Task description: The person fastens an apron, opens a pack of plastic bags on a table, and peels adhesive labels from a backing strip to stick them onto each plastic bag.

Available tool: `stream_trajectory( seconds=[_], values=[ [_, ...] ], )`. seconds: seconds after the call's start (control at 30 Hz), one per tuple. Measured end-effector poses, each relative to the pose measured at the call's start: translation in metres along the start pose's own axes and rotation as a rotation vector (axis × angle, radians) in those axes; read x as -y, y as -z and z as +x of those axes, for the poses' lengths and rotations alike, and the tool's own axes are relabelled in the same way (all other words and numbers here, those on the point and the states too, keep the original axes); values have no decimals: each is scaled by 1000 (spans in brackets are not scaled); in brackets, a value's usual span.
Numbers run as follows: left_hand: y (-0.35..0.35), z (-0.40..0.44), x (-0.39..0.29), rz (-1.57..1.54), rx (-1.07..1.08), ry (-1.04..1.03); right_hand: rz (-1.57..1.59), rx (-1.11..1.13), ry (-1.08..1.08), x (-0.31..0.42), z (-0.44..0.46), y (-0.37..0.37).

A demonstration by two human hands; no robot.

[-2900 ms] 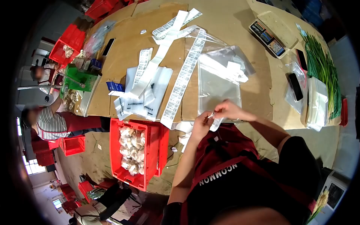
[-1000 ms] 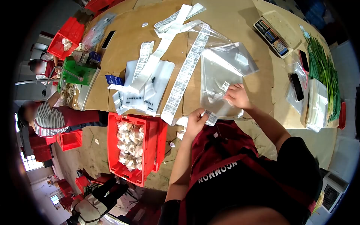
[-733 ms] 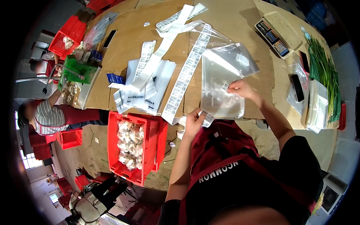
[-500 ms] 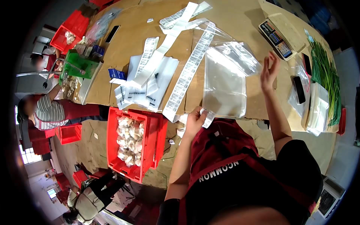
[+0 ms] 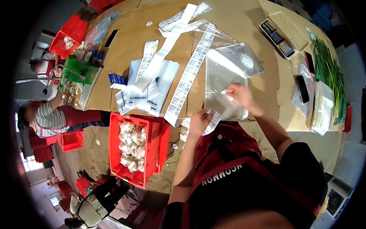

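My left hand (image 5: 201, 121) is closed on the end of a label strip (image 5: 212, 123) at the table's front edge. Printed labels run along the strip, and a long length of it (image 5: 188, 80) stretches away over the table. My right hand (image 5: 241, 96) is above a stack of clear plastic bags (image 5: 221, 76), its fingers pinched at a small whitish piece, too blurred to name. Another clear bag (image 5: 256, 65) lies askew across the stack's far end, with a white label (image 5: 247, 60) on it.
Frosted bags (image 5: 169, 72) lie left of the strip. A scale (image 5: 280, 38), phone (image 5: 302, 88) and long green stalks (image 5: 328, 76) are on the right. A red crate (image 5: 114, 149) of bagged produce stands below the table's edge. Co-workers (image 5: 49, 116) are at the left.
My right hand has swung left and toward me, from open beside the scale to pinched above the bags. The far clear bag lies flatter, its label showing. My left hand stays nearly in place.
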State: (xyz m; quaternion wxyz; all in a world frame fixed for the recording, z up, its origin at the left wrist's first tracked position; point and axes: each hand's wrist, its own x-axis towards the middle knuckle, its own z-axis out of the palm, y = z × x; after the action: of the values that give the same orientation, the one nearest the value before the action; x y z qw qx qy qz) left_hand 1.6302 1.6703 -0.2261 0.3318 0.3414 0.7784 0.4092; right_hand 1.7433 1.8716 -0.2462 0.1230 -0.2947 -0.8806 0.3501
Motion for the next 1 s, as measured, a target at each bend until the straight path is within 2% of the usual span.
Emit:
stream_trajectory(
  seconds=[0.03,0.07,0.1,0.13,0.17,0.23,0.3,0.33,0.4,0.43,0.5,0.53,0.57,0.63,0.73,0.83,0.9,0.93,1.0],
  values=[
    [-1,1,13,-49,40,36,-2,-2,-2,-5,2,4],
    [-2,-1,14,-49,40,33,-269,-18,-93,-7,5,9],
    [-1,-3,15,-189,35,6,-535,-35,-179,-8,8,12],
    [0,-4,17,-329,27,-18,-535,-34,-172,-9,8,12],
    [-1,-7,21,-329,25,-9,-450,-71,-85,-9,2,10],
    [-6,-4,28,-445,-54,-151,-369,-112,3,-12,-6,11],
    [-4,-4,17,-471,-113,-273,-352,18,617,-20,-16,9],
    [-1,-6,12,-473,-112,-275,-355,17,617,-24,-15,8],
    [6,-9,6,-401,8,-91,-343,65,426,-33,-9,2],
    [7,-9,7,-399,7,-91,-341,65,426,-40,-4,-3],
    [7,-8,7,-394,65,1,-133,201,305,-42,5,-6],
    [6,-8,8,-394,67,1,-133,201,304,-44,3,-5],
    [5,-9,8,-386,50,-9,-168,114,448,-28,2,6],
    [4,-10,11,-378,30,-18,-202,26,593,-23,-1,9],
    [4,-11,12,-389,36,-18,-211,59,510,-36,-2,-1],
    [3,-12,17,-407,37,-5,-82,43,433,-42,5,-5],
    [1,-12,29,-352,53,-15,199,280,338,-51,18,3],
    [-2,-12,34,-352,51,-13,199,282,338,-55,20,5],
    [-3,-12,31,-402,-4,-43,231,288,81,-48,22,20]
  ],
)
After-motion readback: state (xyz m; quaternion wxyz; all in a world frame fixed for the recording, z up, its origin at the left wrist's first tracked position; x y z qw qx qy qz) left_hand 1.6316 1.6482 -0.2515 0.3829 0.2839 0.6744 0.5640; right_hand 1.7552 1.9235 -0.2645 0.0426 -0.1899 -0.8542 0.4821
